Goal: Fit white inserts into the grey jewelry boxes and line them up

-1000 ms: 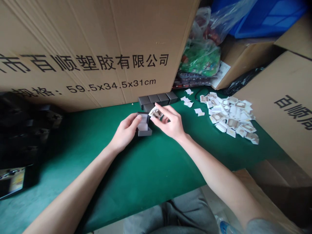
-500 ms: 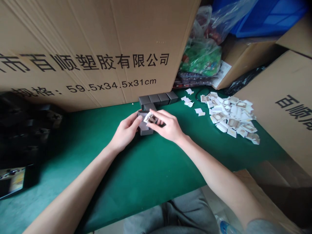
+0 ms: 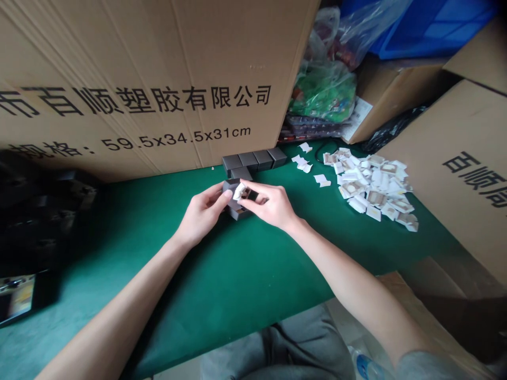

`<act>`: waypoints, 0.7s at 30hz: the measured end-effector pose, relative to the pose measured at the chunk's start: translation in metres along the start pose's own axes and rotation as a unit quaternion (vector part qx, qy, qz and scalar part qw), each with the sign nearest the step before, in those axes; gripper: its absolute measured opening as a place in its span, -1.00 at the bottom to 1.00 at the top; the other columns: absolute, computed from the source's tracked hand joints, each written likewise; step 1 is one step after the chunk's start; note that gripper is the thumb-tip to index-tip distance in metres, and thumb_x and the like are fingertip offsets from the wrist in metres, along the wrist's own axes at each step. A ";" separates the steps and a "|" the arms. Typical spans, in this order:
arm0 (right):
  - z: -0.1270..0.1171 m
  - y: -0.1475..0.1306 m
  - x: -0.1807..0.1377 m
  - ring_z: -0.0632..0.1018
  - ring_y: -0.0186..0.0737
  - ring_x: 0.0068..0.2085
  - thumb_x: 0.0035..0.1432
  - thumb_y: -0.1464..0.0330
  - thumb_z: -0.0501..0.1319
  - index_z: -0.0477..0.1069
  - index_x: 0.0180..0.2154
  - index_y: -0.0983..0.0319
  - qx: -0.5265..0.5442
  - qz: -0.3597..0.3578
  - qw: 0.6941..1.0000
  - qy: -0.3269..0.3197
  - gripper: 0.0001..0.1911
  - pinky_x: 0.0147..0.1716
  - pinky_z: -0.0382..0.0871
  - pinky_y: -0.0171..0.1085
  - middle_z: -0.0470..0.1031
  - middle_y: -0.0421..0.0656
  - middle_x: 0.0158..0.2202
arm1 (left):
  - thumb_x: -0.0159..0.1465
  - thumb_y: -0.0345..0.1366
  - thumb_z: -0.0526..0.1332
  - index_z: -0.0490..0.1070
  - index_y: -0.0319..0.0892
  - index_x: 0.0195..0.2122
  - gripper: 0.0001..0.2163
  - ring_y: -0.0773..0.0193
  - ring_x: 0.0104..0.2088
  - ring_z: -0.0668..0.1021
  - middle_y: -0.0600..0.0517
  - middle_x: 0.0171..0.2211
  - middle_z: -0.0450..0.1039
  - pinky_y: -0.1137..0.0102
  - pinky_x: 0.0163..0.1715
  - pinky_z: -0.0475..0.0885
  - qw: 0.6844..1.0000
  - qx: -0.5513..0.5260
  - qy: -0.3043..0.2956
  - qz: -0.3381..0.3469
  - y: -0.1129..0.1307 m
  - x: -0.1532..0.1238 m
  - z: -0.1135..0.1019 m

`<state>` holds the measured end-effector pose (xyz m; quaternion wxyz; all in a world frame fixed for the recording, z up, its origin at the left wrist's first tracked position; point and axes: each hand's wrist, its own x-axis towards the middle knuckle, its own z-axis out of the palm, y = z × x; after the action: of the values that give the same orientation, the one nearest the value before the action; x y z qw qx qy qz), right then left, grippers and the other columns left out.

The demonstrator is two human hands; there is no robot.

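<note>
A small dark grey hinged box stands open on the green table. My left hand is wrapped around its left side, fingertips on the lid. My right hand pinches a small white folded card and holds it over the box's opening. Most of the box's inside is hidden by my fingers.
A row of closed grey boxes sits just behind, against a big cardboard carton. A pile of white cards lies to the right, beside another carton. Dark items crowd the left edge; plastic bags sit behind.
My right hand has carried the white card leftward and down from beside the box to over its opening. The left hand has kept its hold on the box.
</note>
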<state>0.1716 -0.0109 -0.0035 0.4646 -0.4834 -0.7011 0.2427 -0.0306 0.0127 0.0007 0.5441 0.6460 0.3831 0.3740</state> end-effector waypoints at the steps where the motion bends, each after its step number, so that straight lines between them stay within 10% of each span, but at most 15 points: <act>1: 0.000 -0.001 0.000 0.32 -0.48 -0.62 0.18 0.29 0.36 0.53 0.13 0.28 -0.009 0.004 1.000 -0.002 -0.51 -0.58 0.32 -0.39 0.65 -0.18 -0.38 | 0.37 0.04 0.22 0.45 -0.11 0.22 -0.51 0.08 -0.05 0.61 -0.05 0.01 0.61 0.29 -0.02 0.49 1.000 0.003 0.002 -0.001 0.000 0.000 0.000; 4: -0.001 -0.001 0.000 0.30 -0.45 -0.66 0.20 0.29 0.34 0.51 0.13 0.25 -0.033 0.004 0.999 -0.011 -0.53 -0.58 0.28 -0.39 0.48 -0.32 -0.62 | 0.35 0.05 0.25 0.46 -0.13 0.21 -0.50 0.06 -0.06 0.62 -0.07 -0.03 0.63 0.27 -0.02 0.50 1.000 0.004 0.020 -0.011 0.001 -0.001 0.001; 11: -0.001 0.004 0.000 0.50 -0.42 -0.58 0.20 0.23 0.34 0.42 -0.02 0.17 -0.022 0.003 1.000 -0.014 -0.66 -0.59 0.33 -0.39 0.67 -0.15 -0.14 | 0.28 0.05 0.33 0.48 -0.21 0.12 -0.48 0.00 0.06 0.59 -0.13 0.06 0.59 0.23 0.10 0.46 1.000 -0.023 0.006 -0.017 0.008 -0.001 0.004; 21: 0.003 0.008 -0.002 0.51 -0.36 -0.59 0.20 0.23 0.36 0.46 -0.03 0.14 -0.072 -0.029 0.997 0.004 -0.68 -0.51 0.37 -0.36 0.60 -0.29 -0.46 | 0.32 0.04 0.28 0.52 -0.16 -0.07 -0.63 0.04 0.01 0.58 -0.07 -0.02 0.61 0.27 0.03 0.48 1.000 -0.013 0.008 -0.021 0.007 0.000 0.003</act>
<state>0.1728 -0.0090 -0.0120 0.4382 -0.4963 -0.7284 0.1762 -0.0274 0.0105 0.0077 0.5569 0.6277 0.3962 0.3726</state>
